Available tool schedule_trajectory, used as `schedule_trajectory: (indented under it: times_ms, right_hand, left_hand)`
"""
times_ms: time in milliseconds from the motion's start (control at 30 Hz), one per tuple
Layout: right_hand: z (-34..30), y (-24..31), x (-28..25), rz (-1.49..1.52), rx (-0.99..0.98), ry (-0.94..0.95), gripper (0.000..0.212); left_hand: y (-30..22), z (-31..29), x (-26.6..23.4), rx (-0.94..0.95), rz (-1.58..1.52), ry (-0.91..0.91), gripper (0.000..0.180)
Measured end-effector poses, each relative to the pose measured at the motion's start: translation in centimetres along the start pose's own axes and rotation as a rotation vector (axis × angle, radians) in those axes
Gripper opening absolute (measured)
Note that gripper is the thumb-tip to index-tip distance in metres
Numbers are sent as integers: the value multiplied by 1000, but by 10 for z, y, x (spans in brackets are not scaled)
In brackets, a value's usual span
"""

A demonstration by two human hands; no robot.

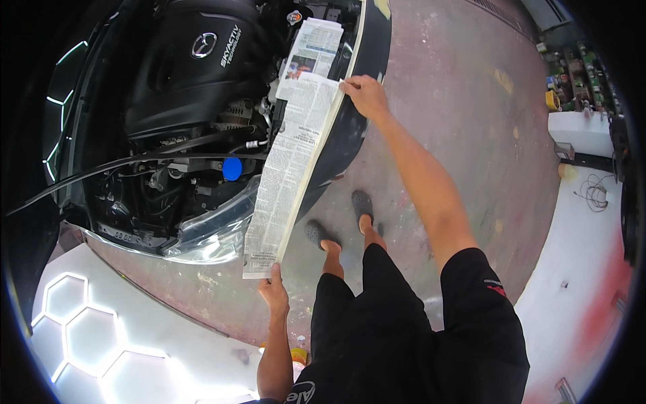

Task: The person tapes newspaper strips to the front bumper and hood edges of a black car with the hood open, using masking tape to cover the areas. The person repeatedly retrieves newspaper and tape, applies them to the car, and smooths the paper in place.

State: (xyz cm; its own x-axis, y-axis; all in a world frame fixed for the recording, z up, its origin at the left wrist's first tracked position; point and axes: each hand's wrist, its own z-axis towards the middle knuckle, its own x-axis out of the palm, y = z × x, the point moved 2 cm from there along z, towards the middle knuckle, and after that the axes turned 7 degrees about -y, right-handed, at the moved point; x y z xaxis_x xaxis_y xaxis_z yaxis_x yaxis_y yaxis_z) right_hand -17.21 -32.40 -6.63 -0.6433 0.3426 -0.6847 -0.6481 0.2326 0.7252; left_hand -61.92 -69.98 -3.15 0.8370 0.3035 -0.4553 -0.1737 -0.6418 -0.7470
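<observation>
A long strip of newspaper [286, 175], with pale masking tape [311, 165] along its right edge, stretches between my hands over the front edge of a car. My left hand [273, 292] pinches the near end at the taped corner. At the far end, the fingers of my right hand [367, 98] close on the other taped corner, against the dark bumper [346, 145]. Beyond it, another newspaper piece [315, 50] covers part of the engine bay's front, and the strip overlaps its near end. Whether the tape touches the bumper along its length I cannot tell.
On the left the engine bay is uncovered, with a black engine cover [178, 81], a blue cap [232, 169] and a thin black rod [134, 159] across it. A clear headlight [219, 232] sits at the near corner. Shelves with clutter [584, 84] stand far right.
</observation>
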Motion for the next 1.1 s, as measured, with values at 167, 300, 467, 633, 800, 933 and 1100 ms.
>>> schedule_trajectory:
  times_ms: [167, 300, 467, 633, 800, 933, 1100]
  right_hand:
    - [-2, 9, -3, -40, 13, 42, 31]
    - [-8, 9, -4, -34, -11, 19, 29]
    - [-17, 10, -3, -17, -34, -47, 28]
    - [-16, 9, 0, -19, -15, -78, 30]
    - [-6, 1, 3, -8, 50, -160, 31]
    - [-26, 7, 14, -120, -120, -265, 25]
    - [-68, 5, 24, -273, -314, -292, 27]
  left_hand:
    - [17, -1, 0, -21, 10, 25, 31]
    - [22, -3, 2, -9, 15, -2, 34]
    - [23, 5, 1, -11, 68, -19, 36]
    - [28, 13, 0, 16, 74, -20, 37]
    - [18, 16, 0, 2, 119, -17, 36]
    - [13, 18, 0, -1, 155, -32, 35]
    - [11, 25, 0, 50, 150, -45, 37]
